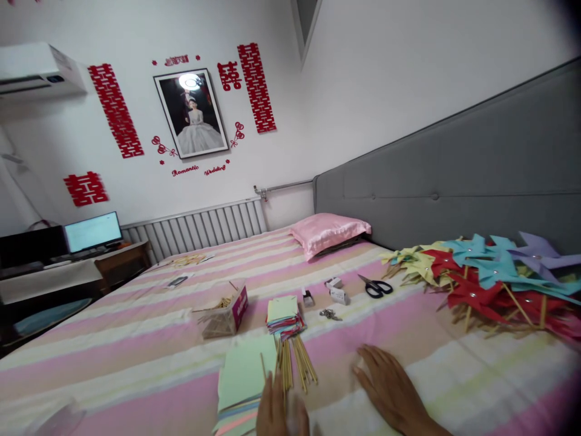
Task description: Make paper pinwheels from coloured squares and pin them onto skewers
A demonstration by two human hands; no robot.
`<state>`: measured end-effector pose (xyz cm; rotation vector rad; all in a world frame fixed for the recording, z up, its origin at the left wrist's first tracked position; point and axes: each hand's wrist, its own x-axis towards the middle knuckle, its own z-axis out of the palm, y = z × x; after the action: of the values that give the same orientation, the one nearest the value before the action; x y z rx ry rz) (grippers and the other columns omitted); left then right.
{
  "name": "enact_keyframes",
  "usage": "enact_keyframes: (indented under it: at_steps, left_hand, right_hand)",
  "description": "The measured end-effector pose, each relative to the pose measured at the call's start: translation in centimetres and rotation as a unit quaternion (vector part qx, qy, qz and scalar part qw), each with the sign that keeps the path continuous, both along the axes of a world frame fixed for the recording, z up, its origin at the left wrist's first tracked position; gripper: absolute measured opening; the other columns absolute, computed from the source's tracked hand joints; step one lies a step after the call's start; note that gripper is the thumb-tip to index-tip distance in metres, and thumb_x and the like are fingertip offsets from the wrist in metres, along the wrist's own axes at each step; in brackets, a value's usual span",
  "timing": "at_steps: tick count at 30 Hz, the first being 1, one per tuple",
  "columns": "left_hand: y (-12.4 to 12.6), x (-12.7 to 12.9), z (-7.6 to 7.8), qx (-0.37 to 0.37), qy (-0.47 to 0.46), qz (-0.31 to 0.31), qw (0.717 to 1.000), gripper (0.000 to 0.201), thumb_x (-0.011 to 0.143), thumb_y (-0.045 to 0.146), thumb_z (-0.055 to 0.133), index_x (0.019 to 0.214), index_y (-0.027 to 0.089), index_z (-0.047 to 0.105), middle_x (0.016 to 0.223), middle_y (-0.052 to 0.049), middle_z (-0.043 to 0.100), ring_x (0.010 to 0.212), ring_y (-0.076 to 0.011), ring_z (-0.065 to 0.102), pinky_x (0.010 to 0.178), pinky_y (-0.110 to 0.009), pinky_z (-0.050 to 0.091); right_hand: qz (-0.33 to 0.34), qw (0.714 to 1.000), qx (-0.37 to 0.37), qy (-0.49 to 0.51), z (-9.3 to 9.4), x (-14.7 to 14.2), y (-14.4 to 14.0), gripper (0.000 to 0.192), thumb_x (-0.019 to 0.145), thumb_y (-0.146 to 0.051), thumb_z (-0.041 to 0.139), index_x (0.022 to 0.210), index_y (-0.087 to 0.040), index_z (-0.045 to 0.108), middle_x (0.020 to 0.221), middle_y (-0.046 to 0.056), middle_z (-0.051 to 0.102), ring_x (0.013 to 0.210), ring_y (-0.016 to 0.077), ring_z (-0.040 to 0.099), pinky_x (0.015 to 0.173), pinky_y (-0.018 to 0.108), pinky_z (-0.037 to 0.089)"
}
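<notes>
My left hand (276,412) is at the bottom middle, somewhat blurred, its fingers stretched forward. Its fingertips lie over the near ends of thin wooden sticks (303,363) and the edge of a stack of large coloured paper sheets (245,369), pale green on top. Whether it touches them I cannot tell. To the right, my right hand (393,387) lies flat over the striped bedcover with fingers extended, holding nothing. Beyond the sticks sits a pile of small coloured paper squares (284,310). Black-handled scissors (376,287) lie farther off, near a little heap of metal pins (330,314).
A clear plastic box (222,318) with short sticks stands left of the paper squares. Small white boxes (338,295) sit near the scissors. Finished paper pinwheels (490,272) are heaped at right by the grey headboard (436,169). A pink pillow (329,232) and a phone (177,281) lie farther back.
</notes>
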<state>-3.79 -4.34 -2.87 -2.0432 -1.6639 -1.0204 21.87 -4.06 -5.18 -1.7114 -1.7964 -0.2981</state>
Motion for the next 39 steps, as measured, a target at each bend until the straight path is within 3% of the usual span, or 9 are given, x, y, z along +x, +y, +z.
enact_keyframes:
  at_steps: [4, 9, 12, 17, 23, 27, 31, 34, 39]
  left_hand:
    - [2.5, 0.3, 3.3, -0.132, -0.046, 0.107, 0.984, 0.059, 0.085, 0.036, 0.031, 0.126, -0.005, 0.039, 0.124, -0.028, 0.053, 0.119, -0.0339, 0.046, 0.087, -0.043, 0.046]
    - [4.6, 2.2, 5.0, -0.230, -0.028, 0.097, 0.968, 0.053, 0.079, 0.034, 0.041, 0.120, 0.000, 0.050, 0.119, -0.021, 0.060, 0.112, -0.0256, 0.055, 0.086, -0.030, 0.046]
    - [5.1, 3.7, 5.6, -0.248, -0.005, 0.074, 0.966, 0.047, 0.078, 0.030, 0.044, 0.117, 0.006, 0.055, 0.113, -0.019, 0.064, 0.106, -0.0275, 0.058, 0.083, -0.034, 0.047]
    - [5.0, 5.0, 5.5, -0.243, 0.033, 0.027, 0.969, 0.042, 0.074, 0.022, 0.047, 0.111, 0.008, 0.060, 0.114, -0.016, 0.064, 0.109, -0.0249, 0.056, 0.093, -0.031, 0.041]
    - [5.1, 5.4, 4.4, -0.247, 0.057, 0.037, 0.967, 0.049, 0.074, 0.023, 0.045, 0.118, 0.003, 0.054, 0.129, -0.019, 0.053, 0.120, -0.0250, 0.046, 0.099, -0.031, 0.036]
    - [5.6, 5.4, 4.6, -0.238, 0.077, 0.048, 0.967, 0.053, 0.077, 0.026, 0.041, 0.126, 0.008, 0.047, 0.132, -0.017, 0.051, 0.122, -0.0283, 0.044, 0.100, -0.046, 0.032]
    - [5.6, 4.3, 5.4, -0.220, 0.096, 0.073, 0.968, 0.051, 0.081, 0.028, 0.036, 0.125, 0.006, 0.048, 0.120, -0.019, 0.060, 0.115, -0.0347, 0.049, 0.099, -0.060, 0.022]
    - [5.1, 3.0, 5.7, -0.206, 0.122, 0.074, 0.968, 0.044, 0.082, 0.032, 0.038, 0.116, 0.013, 0.059, 0.119, -0.017, 0.061, 0.124, -0.0360, 0.038, 0.102, -0.058, 0.012]
    - [4.8, 1.1, 5.6, -0.213, 0.146, 0.059, 0.964, 0.037, 0.083, 0.030, 0.040, 0.109, 0.022, 0.064, 0.127, -0.016, 0.055, 0.125, -0.0299, 0.039, 0.102, -0.050, 0.021]
  right_hand:
    - [-0.001, 1.000, 0.005, 0.003, -0.2, 0.1, 0.2, 0.044, 0.086, -0.043, 0.041, 0.115, -0.015, 0.059, 0.116, 0.012, 0.063, 0.110, 0.0272, 0.054, 0.095, 0.045, 0.040]
    - [-0.001, 1.000, 0.013, 0.003, -0.8, 0.4, 0.5, 0.044, 0.084, -0.045, 0.043, 0.114, -0.016, 0.059, 0.115, 0.011, 0.063, 0.108, 0.0276, 0.055, 0.094, 0.044, 0.041]
    - [-0.001, 1.000, 0.015, 0.000, -1.1, 0.5, 0.7, 0.046, 0.083, -0.047, 0.045, 0.114, -0.015, 0.060, 0.115, 0.012, 0.064, 0.108, 0.0279, 0.056, 0.093, 0.043, 0.042]
    - [0.002, 0.999, 0.042, -0.028, -1.3, 0.7, 1.0, 0.047, 0.082, -0.047, 0.047, 0.112, -0.015, 0.060, 0.112, 0.012, 0.065, 0.105, 0.0280, 0.058, 0.089, 0.042, 0.045]
    - [0.001, 0.997, 0.064, -0.047, -1.5, 0.9, 1.2, 0.045, 0.081, -0.047, 0.048, 0.110, -0.015, 0.061, 0.111, 0.012, 0.066, 0.102, 0.0279, 0.059, 0.087, 0.041, 0.046]
    - [-0.006, 0.996, 0.062, -0.057, -1.4, 0.9, 1.1, 0.047, 0.081, -0.048, 0.047, 0.111, -0.015, 0.061, 0.111, 0.012, 0.066, 0.102, 0.0279, 0.059, 0.087, 0.041, 0.046]
    - [-0.011, 0.996, 0.061, -0.065, -1.2, 0.9, 1.0, 0.047, 0.082, -0.048, 0.046, 0.110, -0.014, 0.062, 0.110, 0.012, 0.066, 0.101, 0.0274, 0.060, 0.087, 0.041, 0.046]
    - [-0.012, 0.996, 0.058, -0.063, -1.2, 0.8, 1.0, 0.046, 0.081, -0.047, 0.046, 0.109, -0.014, 0.063, 0.110, 0.012, 0.067, 0.101, 0.0270, 0.060, 0.087, 0.040, 0.047]
    - [-0.006, 0.997, 0.051, -0.054, -1.1, 0.7, 0.9, 0.045, 0.082, -0.046, 0.046, 0.110, -0.015, 0.062, 0.111, 0.012, 0.066, 0.103, 0.0269, 0.059, 0.088, 0.041, 0.046]
